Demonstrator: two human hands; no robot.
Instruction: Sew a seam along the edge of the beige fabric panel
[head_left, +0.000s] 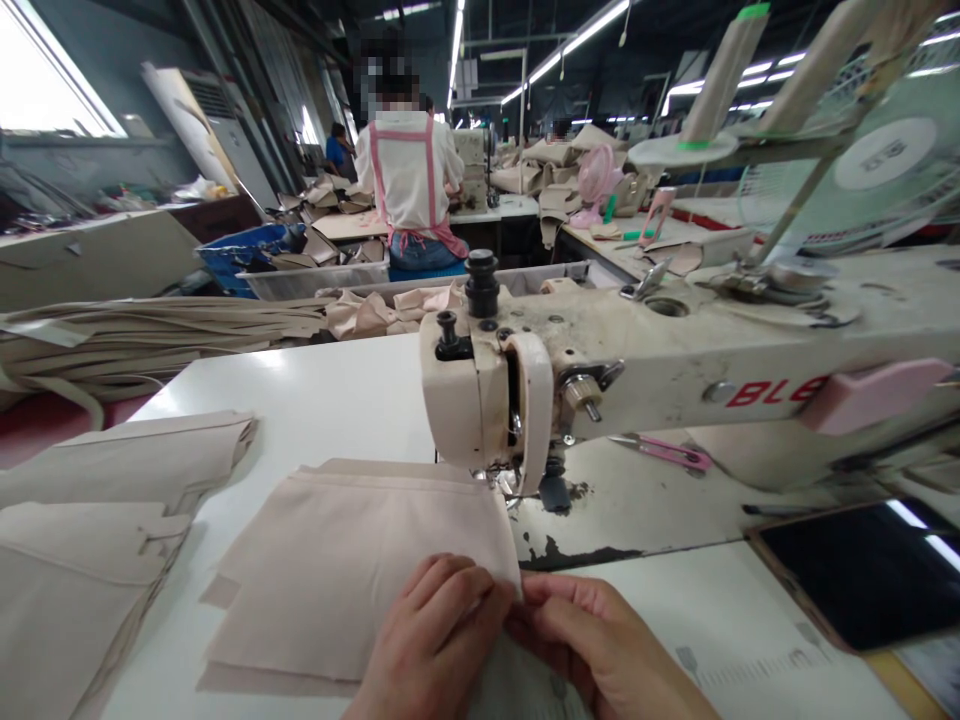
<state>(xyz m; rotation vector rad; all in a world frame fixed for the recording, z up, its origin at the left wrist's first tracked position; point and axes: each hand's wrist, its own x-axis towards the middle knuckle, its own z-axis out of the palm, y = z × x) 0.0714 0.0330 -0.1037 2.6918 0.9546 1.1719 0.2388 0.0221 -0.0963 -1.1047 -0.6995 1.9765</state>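
A beige fabric piece (360,560) lies flat on the white table (330,400), its far edge under the head of the cream sewing machine (495,400). My left hand (435,640) rests on the fabric's near right corner with fingers curled down on it. My right hand (600,640) meets it from the right, fingertips pinching the same fabric edge just in front of the needle area (510,485).
Stacks of folded beige pieces (97,540) sit at the left. Pink snips (667,452) lie behind the machine head, a dark tablet (862,570) at the right. Thread cones (724,70) and a fan (877,160) stand above the machine. A person in a pink apron (409,180) works ahead.
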